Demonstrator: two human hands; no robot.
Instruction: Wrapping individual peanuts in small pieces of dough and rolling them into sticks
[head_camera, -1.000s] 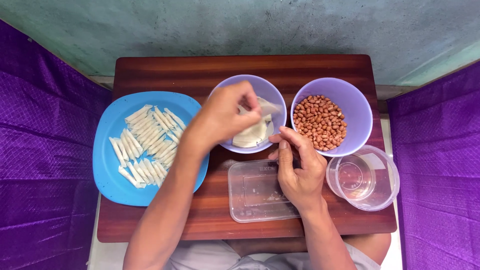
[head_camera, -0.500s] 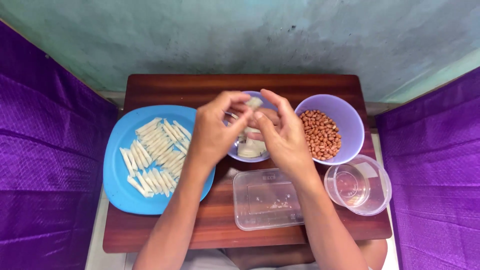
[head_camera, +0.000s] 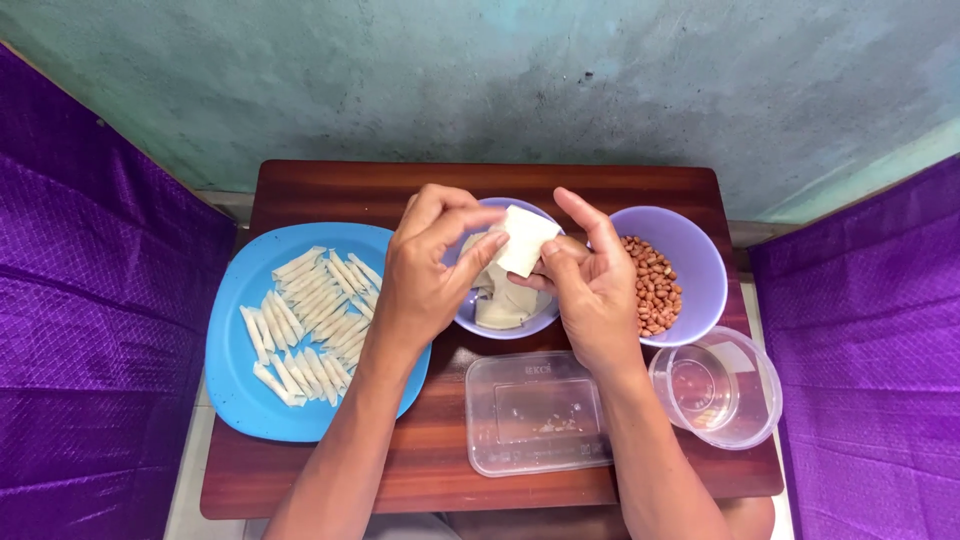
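Both hands, left hand (head_camera: 425, 270) and right hand (head_camera: 590, 285), pinch one wrapper sheet (head_camera: 524, 240), unrolled; many rolls (head_camera: 305, 315) already fill the blue plate (head_camera: 235, 400).

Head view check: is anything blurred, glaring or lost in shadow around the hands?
Head view: even, soft light, no hard shadows; left hand, right hand and the white wrapper sheet they pinch are sharp; mild glare on the clear round container; the blue plate is crisp.

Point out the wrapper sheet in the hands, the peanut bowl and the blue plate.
wrapper sheet (head_camera: 524, 238), head view, middle of the sheet.
peanut bowl (head_camera: 694, 243), head view, inner wall.
blue plate (head_camera: 232, 370), head view, bare rim area.
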